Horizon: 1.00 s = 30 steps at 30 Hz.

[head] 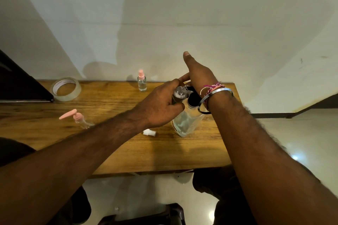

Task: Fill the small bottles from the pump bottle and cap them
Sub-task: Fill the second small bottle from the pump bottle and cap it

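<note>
Small bottle held at the pump bottle's spout, centre of frame

The left hand [161, 104] gripped a small open bottle [178, 95] against the pump bottle [186, 122], while the right hand [198, 74] pressed flat-fingered on its pump head; a capped small bottle [142, 83] stood behind them on the table [128, 148].

Single view, head-worn wide-angle camera: it looked forward and steeply down from above the person's seat, facing the far wall across a wooden table [113, 153] whose near edge ran across the lower middle and whose far edge met the wall. Both forearms entered from the bottom corners and converged close under the lens, the left hand [161, 107] and right hand [199, 76] sitting just right of centre at arm's reach. Wide-angle bending showed at the margins, with floor visible below and to the right; no second view existed to share ground.
</note>
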{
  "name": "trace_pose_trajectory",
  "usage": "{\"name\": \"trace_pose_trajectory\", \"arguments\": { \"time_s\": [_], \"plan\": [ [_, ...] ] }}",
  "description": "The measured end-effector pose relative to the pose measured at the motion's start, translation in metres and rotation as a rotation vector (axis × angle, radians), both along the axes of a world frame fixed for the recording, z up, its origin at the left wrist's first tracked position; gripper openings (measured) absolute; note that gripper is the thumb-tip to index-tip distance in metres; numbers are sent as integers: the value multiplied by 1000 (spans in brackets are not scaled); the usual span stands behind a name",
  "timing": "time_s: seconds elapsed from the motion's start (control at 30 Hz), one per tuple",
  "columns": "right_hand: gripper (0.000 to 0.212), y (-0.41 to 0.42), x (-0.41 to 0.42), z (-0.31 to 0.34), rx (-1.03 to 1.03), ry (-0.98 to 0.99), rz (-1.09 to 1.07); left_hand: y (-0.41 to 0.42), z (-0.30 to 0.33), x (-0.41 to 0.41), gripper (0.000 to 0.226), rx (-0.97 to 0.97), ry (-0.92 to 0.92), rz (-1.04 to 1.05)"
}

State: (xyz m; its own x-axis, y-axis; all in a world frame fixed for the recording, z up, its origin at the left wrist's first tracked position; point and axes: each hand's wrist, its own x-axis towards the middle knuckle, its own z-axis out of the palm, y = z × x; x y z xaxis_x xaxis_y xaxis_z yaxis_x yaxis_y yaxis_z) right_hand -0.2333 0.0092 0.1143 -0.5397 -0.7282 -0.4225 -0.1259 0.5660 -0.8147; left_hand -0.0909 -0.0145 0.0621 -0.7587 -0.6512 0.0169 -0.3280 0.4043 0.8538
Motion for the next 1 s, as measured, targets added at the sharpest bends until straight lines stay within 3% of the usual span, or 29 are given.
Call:
{"name": "trace_pose_trajectory", "arguments": {
  "time_s": [0.13,0.33,0.5,0.67,1.0],
  "plan": [
    [43,-2,-1,8,-34,-119,23,2,7,2,56,37,53,-16],
    [62,-3,-4,11,3,-203,11,2,7,1,60,14,78,-35],
    [47,-2,-2,9,0,-109,23,0,5,0,48,9,40,-17],
    [65,0,1,6,21,-28,39,-3,1,1,29,-27,19,4],
    [78,0,1,-6,10,112,38,-4,-7,-1,30,-42,-37,14]
  ]
}}
